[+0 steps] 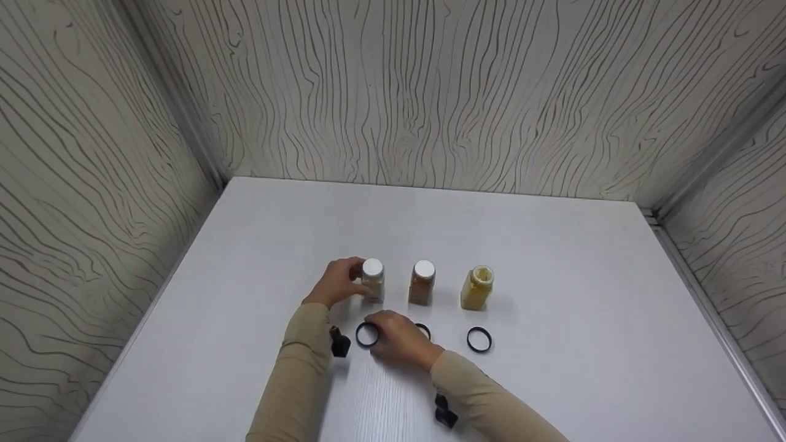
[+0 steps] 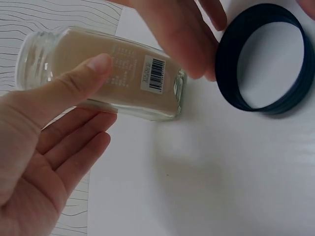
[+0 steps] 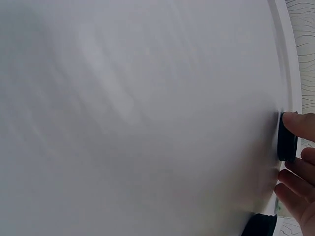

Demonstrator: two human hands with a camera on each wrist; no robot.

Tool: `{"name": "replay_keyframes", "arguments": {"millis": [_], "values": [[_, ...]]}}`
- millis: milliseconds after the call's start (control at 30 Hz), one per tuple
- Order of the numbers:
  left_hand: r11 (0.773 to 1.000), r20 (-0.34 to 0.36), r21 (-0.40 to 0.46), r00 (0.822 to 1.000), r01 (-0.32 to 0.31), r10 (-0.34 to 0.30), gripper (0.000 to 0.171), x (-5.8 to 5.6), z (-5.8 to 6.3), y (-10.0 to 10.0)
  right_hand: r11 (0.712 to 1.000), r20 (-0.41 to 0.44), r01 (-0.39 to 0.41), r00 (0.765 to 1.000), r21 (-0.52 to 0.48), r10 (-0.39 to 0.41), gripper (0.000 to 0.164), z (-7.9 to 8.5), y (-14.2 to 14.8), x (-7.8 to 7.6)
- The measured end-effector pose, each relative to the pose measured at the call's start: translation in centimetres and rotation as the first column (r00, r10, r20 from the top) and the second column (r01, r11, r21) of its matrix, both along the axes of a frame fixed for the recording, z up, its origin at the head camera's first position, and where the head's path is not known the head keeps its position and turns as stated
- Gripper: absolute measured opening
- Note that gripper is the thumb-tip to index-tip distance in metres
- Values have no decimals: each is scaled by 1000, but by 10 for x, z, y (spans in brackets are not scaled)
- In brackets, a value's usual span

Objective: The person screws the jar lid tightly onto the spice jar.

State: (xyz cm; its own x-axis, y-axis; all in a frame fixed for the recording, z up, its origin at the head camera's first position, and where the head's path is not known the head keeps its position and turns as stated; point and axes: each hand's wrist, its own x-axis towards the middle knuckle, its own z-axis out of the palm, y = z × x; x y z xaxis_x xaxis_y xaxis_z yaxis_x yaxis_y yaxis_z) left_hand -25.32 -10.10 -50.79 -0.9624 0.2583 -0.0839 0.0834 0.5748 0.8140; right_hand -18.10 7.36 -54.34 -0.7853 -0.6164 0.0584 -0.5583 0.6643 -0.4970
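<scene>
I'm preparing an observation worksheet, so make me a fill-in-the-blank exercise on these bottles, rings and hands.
The number of bottles standing in the row is ____.
On the pale bottle at the left hand, the white label shows a striped ____.
The right hand holds the dark ring furthest ____ in the head view.
In colour, the right-end bottle looks ____.
Missing words: three; barcode; left; yellow.

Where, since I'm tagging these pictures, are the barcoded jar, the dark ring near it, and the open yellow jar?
Barcoded jar [image 2: 130, 69], left wrist view, side.
Dark ring [image 2: 230, 69], left wrist view, band's left side.
Open yellow jar [image 1: 475, 294], head view, body.
</scene>
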Motion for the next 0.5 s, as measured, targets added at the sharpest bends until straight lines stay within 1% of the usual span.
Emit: {"name": "replay_keyframes", "arguments": {"millis": [133, 233, 500], "values": [[1000, -16, -3, 1000, 13, -13, 52, 0, 0, 0, 1000, -22, 3, 1000, 8, -3, 42, -1, -1, 0], [1000, -13, -8, 1000, 11, -11, 52, 0, -1, 0, 1000, -30, 7, 1000, 9, -7, 40, -2, -1, 0], [1000, -22, -4, 1000, 9, -9, 49, 0, 0, 0, 1000, -64, 12, 998, -18, -13, 38, -7, -2, 2]]}}
